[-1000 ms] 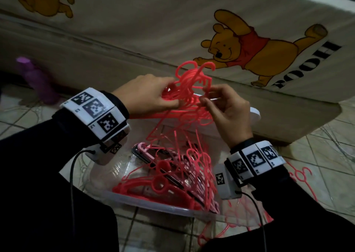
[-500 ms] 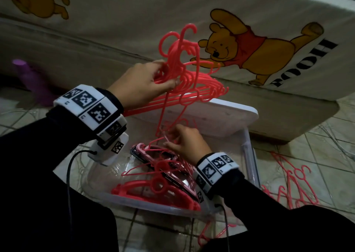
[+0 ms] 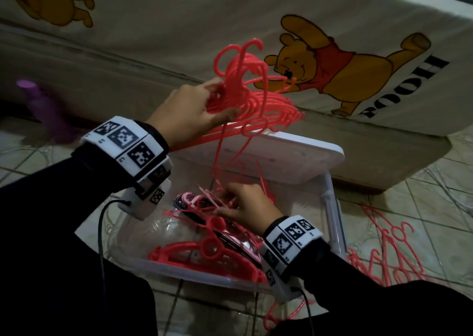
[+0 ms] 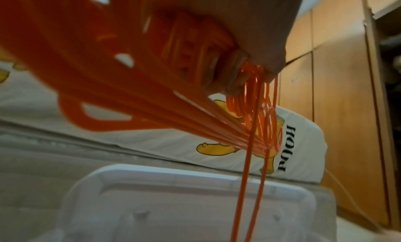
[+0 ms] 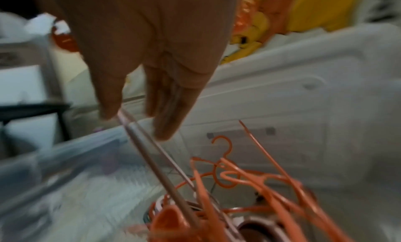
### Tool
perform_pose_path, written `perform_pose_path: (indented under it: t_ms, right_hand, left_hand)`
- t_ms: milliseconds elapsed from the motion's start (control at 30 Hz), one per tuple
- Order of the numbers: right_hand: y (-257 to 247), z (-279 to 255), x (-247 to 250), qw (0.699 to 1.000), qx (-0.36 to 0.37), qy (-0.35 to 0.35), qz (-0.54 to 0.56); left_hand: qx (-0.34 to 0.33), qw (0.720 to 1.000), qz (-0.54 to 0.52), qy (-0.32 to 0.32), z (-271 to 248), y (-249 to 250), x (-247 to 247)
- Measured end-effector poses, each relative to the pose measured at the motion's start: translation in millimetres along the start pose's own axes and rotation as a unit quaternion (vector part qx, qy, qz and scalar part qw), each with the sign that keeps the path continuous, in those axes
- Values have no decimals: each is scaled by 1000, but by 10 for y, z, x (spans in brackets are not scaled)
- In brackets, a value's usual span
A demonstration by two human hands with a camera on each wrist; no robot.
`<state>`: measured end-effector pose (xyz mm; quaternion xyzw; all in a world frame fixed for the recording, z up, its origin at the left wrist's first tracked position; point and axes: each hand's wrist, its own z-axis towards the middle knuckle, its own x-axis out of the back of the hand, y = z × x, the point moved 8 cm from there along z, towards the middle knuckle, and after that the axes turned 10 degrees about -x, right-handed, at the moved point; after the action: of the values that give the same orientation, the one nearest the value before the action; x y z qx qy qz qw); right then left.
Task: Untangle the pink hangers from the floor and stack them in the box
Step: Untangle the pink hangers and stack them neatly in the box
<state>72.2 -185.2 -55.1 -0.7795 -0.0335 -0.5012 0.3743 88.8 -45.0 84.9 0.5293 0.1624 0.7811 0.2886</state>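
My left hand [image 3: 220, 97] grips a bundle of pink hangers [image 3: 258, 97] by their necks, raised above the clear plastic box [image 3: 330, 207]. One thin hanger [image 3: 217, 156] dangles from the bundle down into the box. In the left wrist view the fingers [image 4: 234, 77] curl round the hangers [image 4: 130, 91]. My right hand [image 3: 230, 202] is low inside the box, its fingers fairly straight, touching the hangers piled there [image 3: 204, 251]. In the blurred right wrist view the thumb of my right hand [image 5: 134, 120] touches a pale hanger bar [image 5: 156, 160] above more hangers [image 5: 238, 177].
The white box lid [image 3: 294, 156] leans behind the box against a bed with a cartoon-bear sheet [image 3: 332, 61]. More pink hangers [image 3: 389, 253] lie tangled on the tiled floor to the right. A purple bottle [image 3: 43, 105] stands at the far left.
My right hand has let go of the bundle and dropped into the box. My left hand has lifted the bundle higher and holds it alone.
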Motion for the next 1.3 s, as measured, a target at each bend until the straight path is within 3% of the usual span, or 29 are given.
perform_pose_path:
  t_ms: [67,167,300,533,667,767,900,1067,1300]
  right_hand:
    - [129,45,220,993,-56,74,70]
    - [350,89,583,951,-121,155,238]
    - [333,95,827,888,-74,145,430]
    - [265,-62,1145,872,16,194,449]
    - [392,-171,1468,842,39,245,479]
    - [500,-265,1692,819,58,264,507]
    - [496,-278,1628,847,39,232,477]
    - [283,-188,1277,884,16,173,435]
    - [57,-134,1175,913,25,257,317]
  left_hand:
    - [1,1000,-21,15,21,3,-4]
    - [12,998,-61,22,27,-18,-47]
    - [29,995,-88,24,37,-88,-125]
    - [70,979,-193,18,78,-201,-217]
    - [60,993,-96,25,68,-243,-52]
    - [70,993,-62,77,75,-301,92]
    - [82,989,-62,110,81,-326,143]
    - [64,992,-98,48,77,-172,-106]
    - [35,993,-109,-3,3,117,-426]
